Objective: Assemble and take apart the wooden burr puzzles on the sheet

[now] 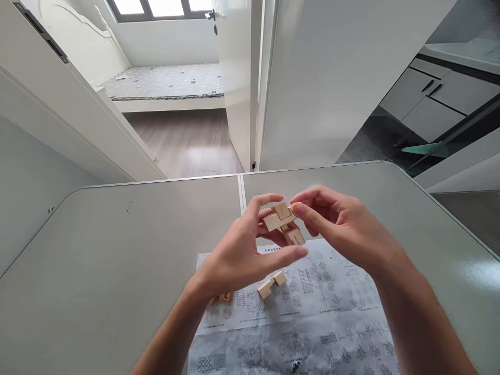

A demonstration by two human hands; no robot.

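Several notched pale wooden puzzle pieces [275, 221], fitted together crosswise, are held up above the table between both hands. My left hand [234, 255] cradles them from the left, its fingers curled behind and its thumb stretched along the near side. At their right end, my right hand [347, 226] pinches the tip of one piece between thumb and forefinger. A single notched wooden piece [265, 289] lies apart on a printed paper sheet [250, 333] just below. Part of the cluster is hidden behind the left fingers.
Line drawings of puzzles cover the creased sheet. Beside my left wrist sits a small orange tile [225, 297] marked with a digit, partly covered. Beyond the far edge of the grey table [117, 250] are an open white door [238, 78] and a bed [167, 80].
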